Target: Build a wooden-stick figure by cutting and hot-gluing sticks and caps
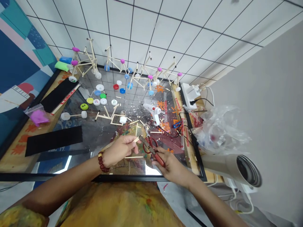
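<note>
My left hand (121, 149), with a beaded bracelet at the wrist, pinches a short pale wooden stick (136, 140). In my right hand (167, 164) is a pair of pliers (151, 149) with red handles, its jaws at the tip of the stick. Under the pliers, a pair of scissors (154, 140) with red handles lies on the glass tabletop (94, 138). Beyond my hands is a half-built stick frame (110, 118) with a white bottle cap (123, 119) at one end. A white glue gun (153, 113) rests to its right among wood scraps.
Several stick bicycle-like models (144, 75) stand along the back. Loose coloured bottle caps (103, 95) lie mid-table. Black strips (54, 140) are on the left. A power strip (189, 94), cables, a clear plastic bag (220, 130) and a beige cylinder (227, 167) line the right side.
</note>
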`<state>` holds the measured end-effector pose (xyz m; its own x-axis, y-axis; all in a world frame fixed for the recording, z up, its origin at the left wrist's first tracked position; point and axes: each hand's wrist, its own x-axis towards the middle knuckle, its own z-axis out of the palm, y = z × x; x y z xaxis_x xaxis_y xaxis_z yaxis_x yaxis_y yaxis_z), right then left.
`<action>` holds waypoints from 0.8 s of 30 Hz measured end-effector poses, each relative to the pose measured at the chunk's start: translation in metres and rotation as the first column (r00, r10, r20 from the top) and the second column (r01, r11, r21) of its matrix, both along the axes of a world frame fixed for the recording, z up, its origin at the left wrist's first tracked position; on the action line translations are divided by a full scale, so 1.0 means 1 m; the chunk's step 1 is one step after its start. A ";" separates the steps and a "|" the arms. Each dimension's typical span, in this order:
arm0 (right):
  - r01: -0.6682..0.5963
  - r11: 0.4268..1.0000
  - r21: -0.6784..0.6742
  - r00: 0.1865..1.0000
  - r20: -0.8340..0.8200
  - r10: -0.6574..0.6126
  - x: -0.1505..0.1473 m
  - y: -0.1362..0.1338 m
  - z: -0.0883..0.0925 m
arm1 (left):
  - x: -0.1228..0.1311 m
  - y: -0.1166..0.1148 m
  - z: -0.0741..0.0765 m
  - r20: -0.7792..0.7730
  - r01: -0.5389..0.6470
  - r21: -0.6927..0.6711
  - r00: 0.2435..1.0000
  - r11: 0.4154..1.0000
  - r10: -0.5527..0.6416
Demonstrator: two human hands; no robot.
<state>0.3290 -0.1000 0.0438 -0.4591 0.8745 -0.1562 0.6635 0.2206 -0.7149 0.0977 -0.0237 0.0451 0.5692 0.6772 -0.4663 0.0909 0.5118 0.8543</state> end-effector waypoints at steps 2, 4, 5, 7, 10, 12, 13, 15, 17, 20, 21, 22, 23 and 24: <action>0.009 0.998 0.066 0.999 0.034 -0.011 -0.001 -0.003 -0.001 | 0.000 0.000 0.006 0.000 -0.003 -0.046 1.000 0.999 0.003; 0.029 0.987 0.159 0.994 0.099 -0.045 -0.002 -0.006 -0.004 | 0.000 0.000 0.013 0.009 -0.017 -0.141 1.000 0.990 0.019; 0.033 0.977 0.210 0.987 0.146 -0.065 -0.003 -0.006 -0.006 | 0.000 0.000 0.016 0.016 -0.023 -0.204 1.000 0.979 0.027; 0.028 0.950 0.311 0.962 0.248 -0.110 -0.003 -0.006 -0.008 | -0.001 0.001 0.021 0.032 -0.033 -0.314 0.998 0.949 0.045; 0.064 0.916 0.397 0.911 0.351 -0.216 0.002 -0.001 -0.008 | -0.003 0.002 0.021 0.078 -0.068 -0.302 0.992 0.951 0.096; 0.149 0.896 0.418 0.865 0.383 -0.323 0.009 0.001 -0.008 | -0.005 0.000 0.016 0.130 -0.085 -0.221 0.985 0.972 0.116; 0.191 0.888 0.418 0.844 0.392 -0.366 0.013 0.001 -0.009 | -0.005 0.000 0.014 0.155 -0.086 -0.196 0.981 0.977 0.117; 0.252 0.881 0.401 0.822 0.391 -0.413 0.021 -0.002 -0.014 | -0.005 -0.002 0.008 0.196 -0.085 -0.190 0.973 0.978 0.123; 0.295 0.882 0.368 0.825 0.367 -0.430 0.027 -0.008 -0.021 | -0.002 -0.003 0.004 0.232 -0.094 -0.227 0.962 0.969 0.147; 0.374 0.869 0.323 0.840 0.278 -0.466 0.028 -0.018 -0.028 | 0.003 -0.002 0.000 0.257 -0.122 -0.303 0.945 0.945 0.204; 0.403 0.865 0.297 0.852 0.222 -0.474 0.027 -0.021 -0.027 | 0.004 0.000 -0.001 0.251 -0.130 -0.322 0.943 0.938 0.217; 0.428 0.866 0.257 0.867 0.154 -0.474 0.026 -0.023 -0.025 | 0.006 0.001 -0.002 0.241 -0.139 -0.330 0.944 0.934 0.225; 0.444 0.874 0.200 0.881 0.079 -0.466 0.024 -0.024 -0.022 | 0.007 0.002 -0.002 0.229 -0.143 -0.328 0.947 0.934 0.225; 0.445 0.886 0.133 0.894 0.003 -0.449 0.021 -0.025 -0.017 | 0.008 0.003 -0.003 0.219 -0.140 -0.319 0.951 0.937 0.216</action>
<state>0.3504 -0.1246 0.0264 -0.0118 0.9991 -0.0401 0.7357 -0.0185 -0.6770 0.1059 -0.0212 0.0423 0.5751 0.6308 -0.5210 -0.2196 0.7324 0.6445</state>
